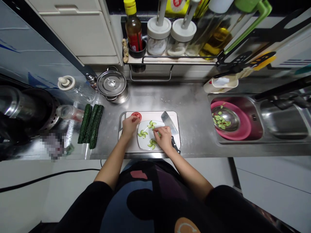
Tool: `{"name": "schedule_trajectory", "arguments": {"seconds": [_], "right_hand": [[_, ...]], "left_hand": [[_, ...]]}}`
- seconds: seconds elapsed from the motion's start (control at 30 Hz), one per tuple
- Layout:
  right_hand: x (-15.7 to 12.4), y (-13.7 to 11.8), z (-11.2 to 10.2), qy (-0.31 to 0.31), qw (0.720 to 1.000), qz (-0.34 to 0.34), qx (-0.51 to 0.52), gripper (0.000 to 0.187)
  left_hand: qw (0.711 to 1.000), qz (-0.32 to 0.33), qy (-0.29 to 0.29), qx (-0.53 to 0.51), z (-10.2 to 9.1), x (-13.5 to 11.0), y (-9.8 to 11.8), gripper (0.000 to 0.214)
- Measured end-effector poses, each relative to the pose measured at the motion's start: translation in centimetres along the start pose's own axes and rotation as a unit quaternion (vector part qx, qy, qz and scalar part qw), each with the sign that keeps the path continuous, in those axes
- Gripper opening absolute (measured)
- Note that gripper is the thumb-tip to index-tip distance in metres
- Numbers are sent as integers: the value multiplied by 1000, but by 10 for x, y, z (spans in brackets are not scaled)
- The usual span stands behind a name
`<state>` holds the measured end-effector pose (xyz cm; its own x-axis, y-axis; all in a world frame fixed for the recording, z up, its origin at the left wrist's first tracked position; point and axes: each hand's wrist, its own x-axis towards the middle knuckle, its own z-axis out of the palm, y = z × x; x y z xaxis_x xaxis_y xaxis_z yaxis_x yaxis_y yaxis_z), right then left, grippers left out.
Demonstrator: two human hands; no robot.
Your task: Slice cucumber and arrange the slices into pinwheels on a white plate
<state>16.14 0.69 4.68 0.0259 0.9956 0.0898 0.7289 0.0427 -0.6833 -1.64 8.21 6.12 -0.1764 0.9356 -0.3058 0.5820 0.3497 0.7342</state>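
Observation:
A white plate (143,146) lies on the cutting board (131,147), bearing cucumber slices (142,134) fanned into small pinwheels. Over the plate's right part, my right hand (164,138) has its fingers pinched together at another group of slices, which it partly covers; what is between the fingertips is too small to make out. My left hand (130,126) is closed in a pinch at the plate's upper left, beside a small round red thing (136,115), perhaps a dish or tomato slice. Whatever its fingertips hold is hidden. A cleaver (170,122) rests on the board's right side, partly behind my right hand.
Whole cucumbers (92,126) lie left of the board, near a lidded steel pot (112,84) and glass jars. At right, the sink (252,113) holds a pink basin (244,127) with a steel bowl of cut pieces. A seasoning rack (179,60) overhangs the counter's back.

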Motion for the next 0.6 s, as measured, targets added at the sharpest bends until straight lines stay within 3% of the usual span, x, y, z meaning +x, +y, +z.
{"name": "schedule_trajectory", "arguments": {"seconds": [0.13,0.23,0.37,0.6], "right_hand": [[0,2,-7,-31,998,-3,52,21],[-8,4,-10,-77,991,28,104,20],[-25,6,-8,-121,971,100,179,17],[-39,14,1,-127,952,170,223,15]], "left_hand": [[981,-33,-139,-132,21,-37,-4,13],[959,-46,-217,-174,31,-58,-13,13],[951,-71,-259,-155,35,-72,-23,16],[942,-75,-281,-166,39,-79,-32,21]]}}
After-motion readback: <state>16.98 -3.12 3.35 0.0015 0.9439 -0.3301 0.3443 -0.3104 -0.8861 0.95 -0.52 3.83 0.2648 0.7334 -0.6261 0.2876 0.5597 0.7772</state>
